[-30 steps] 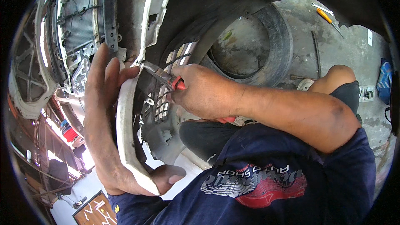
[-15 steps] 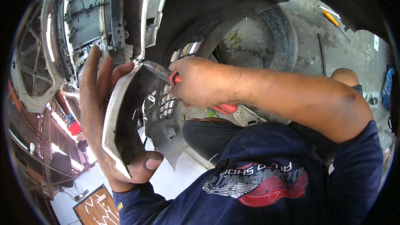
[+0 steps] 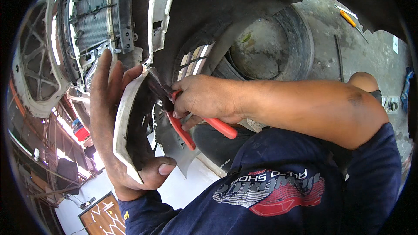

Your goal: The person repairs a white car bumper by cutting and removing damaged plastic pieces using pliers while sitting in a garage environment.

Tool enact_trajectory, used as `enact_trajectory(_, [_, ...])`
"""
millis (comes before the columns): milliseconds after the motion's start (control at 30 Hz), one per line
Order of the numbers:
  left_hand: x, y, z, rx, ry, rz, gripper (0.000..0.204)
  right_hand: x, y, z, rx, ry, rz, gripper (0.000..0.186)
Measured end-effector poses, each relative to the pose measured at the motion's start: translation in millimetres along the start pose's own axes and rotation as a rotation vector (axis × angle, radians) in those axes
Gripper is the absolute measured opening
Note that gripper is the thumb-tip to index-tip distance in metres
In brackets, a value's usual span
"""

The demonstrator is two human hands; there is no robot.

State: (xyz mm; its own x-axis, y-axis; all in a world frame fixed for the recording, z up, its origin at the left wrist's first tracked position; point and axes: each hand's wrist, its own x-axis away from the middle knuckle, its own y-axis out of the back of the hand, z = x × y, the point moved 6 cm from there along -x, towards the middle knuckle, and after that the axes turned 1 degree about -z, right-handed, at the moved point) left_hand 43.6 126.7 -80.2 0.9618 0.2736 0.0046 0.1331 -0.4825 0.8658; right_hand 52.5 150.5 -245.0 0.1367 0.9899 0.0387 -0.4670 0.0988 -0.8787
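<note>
A car bumper cover [image 3: 123, 124], white outside and dark inside, stands in front of me. My left hand [image 3: 109, 117] grips its edge, with the thumb inside the lower end and the fingers stretched up along the outer side. Red-handled pliers [image 3: 224, 129] are in my right hand [image 3: 209, 98]. Their handles are spread apart, one pointing down and the other lying to the right. The dark metal jaws reach up to the bumper's inner corner, near my left fingertips. Whether they bite on anything there cannot be made out.
A tyre [image 3: 300, 45] lies on the concrete floor behind my right forearm. Farther right are a yellow-handled screwdriver [image 3: 348, 18], a wrench [image 3: 345, 10] and a dark rod [image 3: 338, 56]. A car front with a bare radiator [image 3: 92, 13] stands at the far left.
The pliers' handles have spread apart and now show below my right hand, which has shifted slightly down and left. My left hand and the bumper end have moved slightly right.
</note>
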Motion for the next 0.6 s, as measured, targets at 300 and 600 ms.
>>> enact_trajectory(300, [1, 0, 3, 0.025, -0.019, -0.001, 0.166, -6, 5, 12, -0.053, -0.021, -0.018, 0.026])
enact_trajectory(600, [5, -8, -1, 0.323, -0.291, 0.143, 0.170, 5, 14, 38, 0.114, -0.132, -0.065, 0.021])
